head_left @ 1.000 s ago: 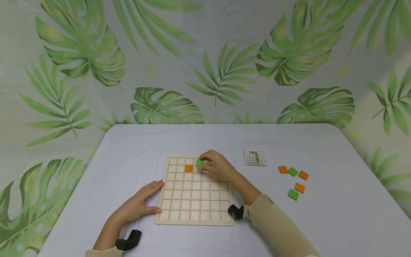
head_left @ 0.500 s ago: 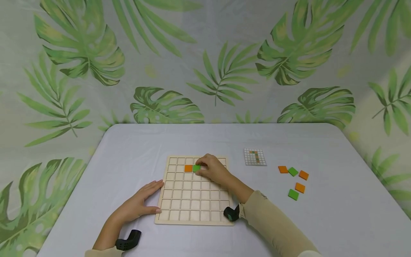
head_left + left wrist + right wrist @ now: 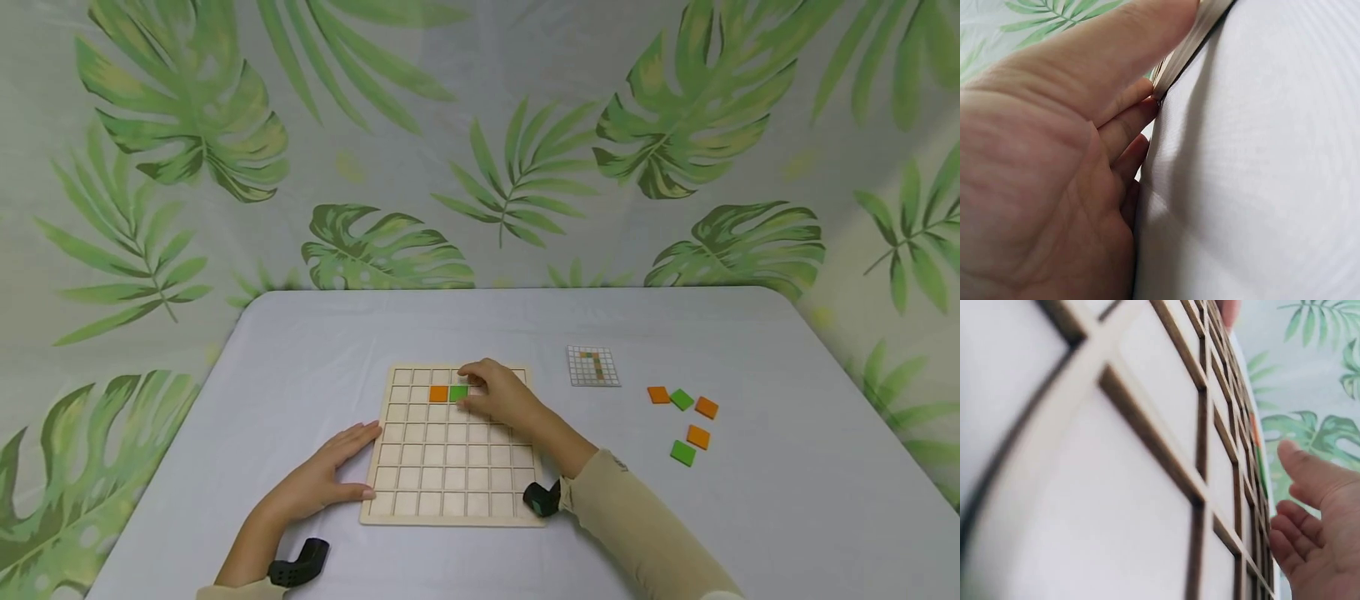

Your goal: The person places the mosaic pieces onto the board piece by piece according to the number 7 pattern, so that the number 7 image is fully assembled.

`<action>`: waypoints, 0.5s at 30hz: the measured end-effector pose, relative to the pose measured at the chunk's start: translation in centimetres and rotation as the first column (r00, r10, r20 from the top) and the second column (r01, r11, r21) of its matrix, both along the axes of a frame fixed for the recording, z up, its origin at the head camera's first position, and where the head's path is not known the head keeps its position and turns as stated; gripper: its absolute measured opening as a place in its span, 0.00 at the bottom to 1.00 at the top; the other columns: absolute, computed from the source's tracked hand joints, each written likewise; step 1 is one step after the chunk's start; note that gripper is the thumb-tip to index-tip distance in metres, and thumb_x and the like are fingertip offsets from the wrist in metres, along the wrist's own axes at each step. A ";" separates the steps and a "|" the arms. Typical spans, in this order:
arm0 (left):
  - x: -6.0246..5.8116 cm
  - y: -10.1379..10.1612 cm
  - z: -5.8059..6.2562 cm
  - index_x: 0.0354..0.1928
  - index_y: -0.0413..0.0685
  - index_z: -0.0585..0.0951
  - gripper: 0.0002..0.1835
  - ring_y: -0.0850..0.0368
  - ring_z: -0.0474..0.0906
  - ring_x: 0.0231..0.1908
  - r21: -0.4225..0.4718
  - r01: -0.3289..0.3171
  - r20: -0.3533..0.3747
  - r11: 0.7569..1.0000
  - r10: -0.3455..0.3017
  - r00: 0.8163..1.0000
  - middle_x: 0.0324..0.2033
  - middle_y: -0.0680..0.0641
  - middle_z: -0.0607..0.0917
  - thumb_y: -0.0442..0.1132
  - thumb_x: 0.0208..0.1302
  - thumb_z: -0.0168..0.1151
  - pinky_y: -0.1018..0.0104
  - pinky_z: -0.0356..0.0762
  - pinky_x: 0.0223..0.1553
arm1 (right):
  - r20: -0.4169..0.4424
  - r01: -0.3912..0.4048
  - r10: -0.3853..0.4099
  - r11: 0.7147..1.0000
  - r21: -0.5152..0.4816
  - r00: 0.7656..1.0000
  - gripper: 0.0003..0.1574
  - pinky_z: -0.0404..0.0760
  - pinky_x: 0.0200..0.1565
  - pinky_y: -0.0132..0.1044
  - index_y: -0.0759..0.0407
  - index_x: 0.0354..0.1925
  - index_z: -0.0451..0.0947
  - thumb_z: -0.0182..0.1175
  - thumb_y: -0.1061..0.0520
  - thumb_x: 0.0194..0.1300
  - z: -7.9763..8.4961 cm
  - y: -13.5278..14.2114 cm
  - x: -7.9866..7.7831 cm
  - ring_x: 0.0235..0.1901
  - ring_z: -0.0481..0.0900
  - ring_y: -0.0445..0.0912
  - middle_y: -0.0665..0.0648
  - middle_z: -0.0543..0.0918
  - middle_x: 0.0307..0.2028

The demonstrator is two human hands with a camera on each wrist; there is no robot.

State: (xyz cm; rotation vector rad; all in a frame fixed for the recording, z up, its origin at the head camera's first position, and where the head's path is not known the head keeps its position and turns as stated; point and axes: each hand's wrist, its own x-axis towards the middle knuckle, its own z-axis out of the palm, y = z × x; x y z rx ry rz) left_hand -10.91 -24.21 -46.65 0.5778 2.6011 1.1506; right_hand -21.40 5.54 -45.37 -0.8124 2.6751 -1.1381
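Observation:
A wooden grid board [image 3: 435, 479] lies on the table, with an orange square tile [image 3: 438, 393] in its second row from the back. Right beside that one, a green square tile [image 3: 458, 393] sits flat in the neighbouring cell. My right hand [image 3: 504, 396] hovers over the green tile with thumb and fingers spread apart. In the right wrist view the thumb and fingers of this hand [image 3: 1329, 531] hold nothing. Along the board's left edge, my left hand [image 3: 322, 473] rests with fingers extended; the left wrist view shows its fingers [image 3: 1124, 128] touching the board's side.
To the right of the board lies a small pattern card [image 3: 592, 367] showing a grid with coloured squares. Several loose tiles are further right, among them an orange tile [image 3: 698, 437] and a green tile [image 3: 682, 453]. A leaf-print cloth [image 3: 510, 183] hangs behind the table.
My right hand has moved the green tile left and nearer, into the cell beside the orange tile, then let go of it. My left hand has stayed at the board's edge.

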 end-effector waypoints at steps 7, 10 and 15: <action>0.0 -0.1 -0.1 0.67 0.47 0.58 0.49 0.42 0.43 0.65 0.007 0.004 -0.009 1.000 -0.004 1.000 0.66 0.46 0.56 0.55 0.44 0.67 0.40 0.42 0.60 | -0.015 -0.050 0.049 0.990 -0.130 0.999 0.36 0.70 0.51 0.46 0.61 0.58 0.67 0.64 0.51 0.54 2.7 2.2 0.7 0.51 0.69 0.52 0.58 0.72 0.51; 0.0 -0.2 -0.2 0.67 0.46 0.58 0.49 0.42 0.44 0.65 0.003 0.005 -0.017 1.000 -0.005 1.000 0.66 0.46 0.57 0.56 0.44 0.67 0.40 0.43 0.59 | -0.060 -0.037 0.029 0.990 -0.135 0.998 0.37 0.69 0.52 0.49 0.56 0.59 0.67 0.64 0.47 0.52 3.7 4.0 1.0 0.53 0.68 0.50 0.53 0.71 0.54; -0.1 -0.2 -0.2 0.67 0.47 0.58 0.49 0.42 0.44 0.65 0.000 0.006 -0.015 1.000 -0.006 1.000 0.66 0.46 0.57 0.56 0.44 0.67 0.40 0.43 0.60 | -0.136 0.020 -0.037 0.992 -0.127 0.990 0.38 0.68 0.52 0.51 0.53 0.60 0.66 0.65 0.47 0.51 4.5 7.9 1.6 0.55 0.66 0.51 0.51 0.69 0.56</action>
